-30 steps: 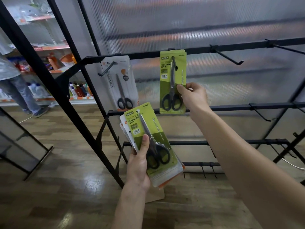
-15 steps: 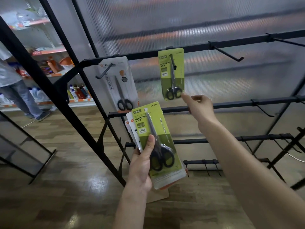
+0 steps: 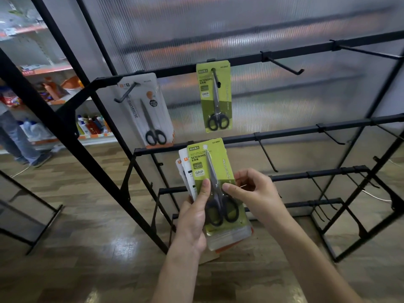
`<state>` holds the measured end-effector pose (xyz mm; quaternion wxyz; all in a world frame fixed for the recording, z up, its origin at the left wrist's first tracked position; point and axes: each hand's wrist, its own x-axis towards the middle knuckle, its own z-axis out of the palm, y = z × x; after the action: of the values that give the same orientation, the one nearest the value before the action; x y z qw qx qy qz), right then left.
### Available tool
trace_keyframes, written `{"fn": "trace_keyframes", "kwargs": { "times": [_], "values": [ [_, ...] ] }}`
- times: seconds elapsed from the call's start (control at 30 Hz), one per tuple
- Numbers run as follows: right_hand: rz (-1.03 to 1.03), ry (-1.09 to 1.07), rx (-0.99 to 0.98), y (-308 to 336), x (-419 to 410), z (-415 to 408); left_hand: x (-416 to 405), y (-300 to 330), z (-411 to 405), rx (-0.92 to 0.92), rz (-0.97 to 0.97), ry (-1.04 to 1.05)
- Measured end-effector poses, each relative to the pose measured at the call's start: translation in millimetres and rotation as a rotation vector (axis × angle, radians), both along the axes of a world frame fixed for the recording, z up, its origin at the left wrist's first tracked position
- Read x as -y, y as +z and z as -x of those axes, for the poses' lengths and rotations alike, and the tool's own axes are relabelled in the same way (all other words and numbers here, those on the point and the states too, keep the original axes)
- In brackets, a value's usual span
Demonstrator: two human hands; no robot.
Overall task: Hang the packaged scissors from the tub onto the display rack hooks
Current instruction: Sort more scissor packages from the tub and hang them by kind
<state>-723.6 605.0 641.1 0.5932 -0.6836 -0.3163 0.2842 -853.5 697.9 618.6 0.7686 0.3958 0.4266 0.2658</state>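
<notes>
The black display rack (image 3: 284, 134) already carries a white pack (image 3: 150, 110) and a green pack (image 3: 215, 96) on its top-rail hooks. Below, the left hand (image 3: 192, 221) holds a fanned stack of scissor packs (image 3: 216, 193), thumb clamping it, so the right hand (image 3: 253, 193) can pinch off the top green one.

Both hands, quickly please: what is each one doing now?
Left hand: holds a stack of carded scissor packs.
Right hand: pinches the top green card pack with black-handled scissors.
</notes>
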Motion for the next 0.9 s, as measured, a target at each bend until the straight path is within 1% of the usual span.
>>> {"fn": "trace_keyframes", "kwargs": {
  "times": [0.13, 0.33, 0.5, 0.7, 0.8, 0.9],
  "values": [
    [-0.022, -0.052, -0.041, -2.2, 1.8, 5.4, 2.1, 1.5, 4.8, 0.022, 0.01, 0.0],
    [-0.087, -0.112, -0.172, -0.7, 9.5, 13.7, 8.2, 1.6, 8.0, 0.091, 0.009, -0.03],
    [-0.16, -0.155, -0.121, 5.6, 16.8, 17.1, 14.6, 5.8, 9.3, 0.097, 0.02, -0.005],
    [-0.304, -0.182, -0.122, 40.7, 23.2, 19.0, 17.3, 8.6, 14.5, 0.047, 0.043, 0.048],
    [-0.378, -0.208, -0.094, 58.4, 20.5, 18.6, 18.3, 8.8, 17.7, 0.081, 0.054, 0.019],
    [-0.41, -0.246, -0.112, 71.2, 11.6, 13.3, 19.7, 12.8, 19.3, 0.097, 0.055, 0.039]
  ]
}}
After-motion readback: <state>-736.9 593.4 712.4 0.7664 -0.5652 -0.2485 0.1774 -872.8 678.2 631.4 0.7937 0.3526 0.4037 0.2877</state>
